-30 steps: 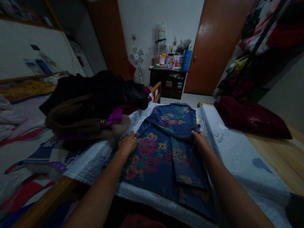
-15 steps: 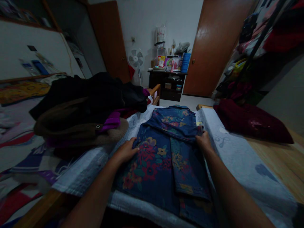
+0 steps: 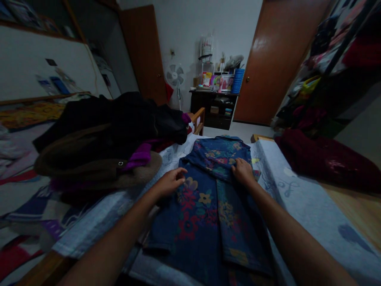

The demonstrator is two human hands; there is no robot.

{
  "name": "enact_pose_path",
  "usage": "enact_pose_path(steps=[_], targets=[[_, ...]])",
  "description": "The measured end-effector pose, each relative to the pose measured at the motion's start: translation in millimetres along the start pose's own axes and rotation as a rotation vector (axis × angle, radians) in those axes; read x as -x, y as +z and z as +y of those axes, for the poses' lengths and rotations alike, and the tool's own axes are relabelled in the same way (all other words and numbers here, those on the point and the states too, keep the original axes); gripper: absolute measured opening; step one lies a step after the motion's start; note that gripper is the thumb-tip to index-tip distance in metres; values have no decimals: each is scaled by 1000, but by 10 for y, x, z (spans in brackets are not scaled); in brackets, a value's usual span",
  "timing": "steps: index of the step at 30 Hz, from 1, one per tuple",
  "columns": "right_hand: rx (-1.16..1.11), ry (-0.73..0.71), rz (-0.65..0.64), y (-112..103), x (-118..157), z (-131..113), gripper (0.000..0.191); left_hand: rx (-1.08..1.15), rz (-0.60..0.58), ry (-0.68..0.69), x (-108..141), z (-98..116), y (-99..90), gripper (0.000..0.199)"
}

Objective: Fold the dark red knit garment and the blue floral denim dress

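A dark blue floral denim jacket [image 3: 198,212] lies spread out before me, its collar at the far end. One sleeve crosses its upper part, and another long strip of the cloth runs down the right side. My left hand [image 3: 172,182] is at the jacket's left edge, fingers apart and holding nothing. My right hand [image 3: 244,172] rests on the crossed sleeve near its cuff, fingers curled against the cloth. At the lower left, a plain blue piece of the jacket lies folded over the flower print.
A heap of dark clothes [image 3: 119,127] stands on the left. Pale blue cloth [image 3: 306,198] lies under and right of the jacket, with a maroon garment [image 3: 330,159] beyond. A fan [image 3: 175,75] and a dark cabinet [image 3: 210,113] stand at the back.
My right hand has moved inward from the cuff onto the sleeve. My left hand has come off the jacket's edge, and a plain blue part now covers the print at lower left.
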State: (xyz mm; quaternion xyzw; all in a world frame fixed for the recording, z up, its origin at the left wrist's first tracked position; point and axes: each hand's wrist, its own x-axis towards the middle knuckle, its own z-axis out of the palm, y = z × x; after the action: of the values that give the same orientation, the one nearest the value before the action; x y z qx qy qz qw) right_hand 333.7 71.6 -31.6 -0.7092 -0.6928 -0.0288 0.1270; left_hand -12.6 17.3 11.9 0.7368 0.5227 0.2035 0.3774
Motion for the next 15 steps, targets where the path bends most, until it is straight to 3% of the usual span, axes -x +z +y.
enact_pose_path(steps=[3,5,8,15], targets=[[-12,3,-21,68,-32,-170,43,-226,250,-51,-384,-108,55,52],[-44,-6,-32,130,-17,-311,46,-302,327,-248,-643,-150,83,62],[-90,-20,-90,260,52,-484,48,-298,358,-389,-968,-217,119,69],[-67,21,-82,470,187,-567,53,-231,502,-444,-1254,-358,274,37]])
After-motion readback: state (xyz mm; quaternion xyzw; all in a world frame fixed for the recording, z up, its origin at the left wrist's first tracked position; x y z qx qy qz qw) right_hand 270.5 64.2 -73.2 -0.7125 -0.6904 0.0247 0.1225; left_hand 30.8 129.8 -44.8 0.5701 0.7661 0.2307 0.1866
